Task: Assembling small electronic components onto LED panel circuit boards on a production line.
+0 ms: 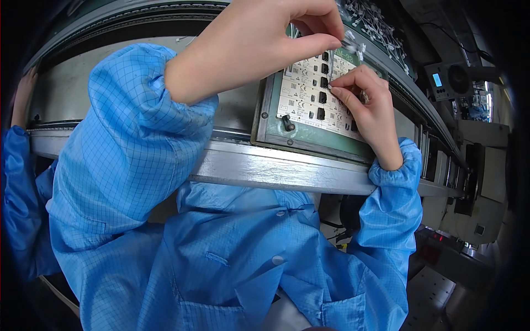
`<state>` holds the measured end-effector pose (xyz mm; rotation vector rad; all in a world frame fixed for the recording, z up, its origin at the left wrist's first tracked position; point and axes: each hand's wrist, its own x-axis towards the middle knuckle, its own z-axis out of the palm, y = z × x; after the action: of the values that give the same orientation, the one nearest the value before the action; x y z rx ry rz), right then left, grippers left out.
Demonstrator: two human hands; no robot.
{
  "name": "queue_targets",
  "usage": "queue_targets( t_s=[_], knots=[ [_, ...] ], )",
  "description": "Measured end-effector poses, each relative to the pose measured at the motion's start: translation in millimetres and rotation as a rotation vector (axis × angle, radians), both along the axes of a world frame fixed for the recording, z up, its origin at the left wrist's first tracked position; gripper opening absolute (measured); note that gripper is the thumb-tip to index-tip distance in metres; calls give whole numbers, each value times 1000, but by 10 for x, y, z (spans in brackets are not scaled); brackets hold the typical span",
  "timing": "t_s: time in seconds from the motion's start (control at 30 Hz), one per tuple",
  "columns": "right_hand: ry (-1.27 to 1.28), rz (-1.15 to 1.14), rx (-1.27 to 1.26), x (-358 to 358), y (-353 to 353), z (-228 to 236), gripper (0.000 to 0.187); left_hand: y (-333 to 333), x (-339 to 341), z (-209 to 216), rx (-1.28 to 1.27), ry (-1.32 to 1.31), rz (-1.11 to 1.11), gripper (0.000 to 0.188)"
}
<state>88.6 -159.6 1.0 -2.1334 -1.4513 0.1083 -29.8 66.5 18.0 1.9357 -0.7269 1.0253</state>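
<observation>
My left hand (pixel 270 36) reaches across the top, thumb and fingers closed in a pinch on a thin wire lead (pixel 331 62). Small white connectors (pixel 359 51) show beside its fingertips. Lower down, my right hand (pixel 367 102) pinches the lower end of the lead, thumb against forefinger, close over the board. Beneath both hands lies a panel of white-labelled circuit boards (pixel 301 102) with a row of black components (pixel 322 97). It sits in a green fixture plate (pixel 276 129). My left hand hides part of its upper side.
A metal rail (pixel 276 168) runs along the near edge of the conveyor line. Many white wired connectors (pixel 375 22) lie in a heap beyond the fixture. At the far right stands a dark device with a lit display (pixel 438 80). Another person's arm (pixel 23 99) is at the far left.
</observation>
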Motion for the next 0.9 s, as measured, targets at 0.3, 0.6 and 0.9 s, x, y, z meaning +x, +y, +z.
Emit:
queue_targets(
  t_s=[0.3,0.6,0.9],
  knots=[
    [-159,-16,-27,-86,-16,76,7,-59,-114,117,-245,464,57,10],
    [-309,163,-91,-170,-55,186,19,5,-60,-10,-71,308,304,13],
    [-86,-16,-8,1184,-94,139,19,-374,37,-275,556,79,664,5]
  ],
)
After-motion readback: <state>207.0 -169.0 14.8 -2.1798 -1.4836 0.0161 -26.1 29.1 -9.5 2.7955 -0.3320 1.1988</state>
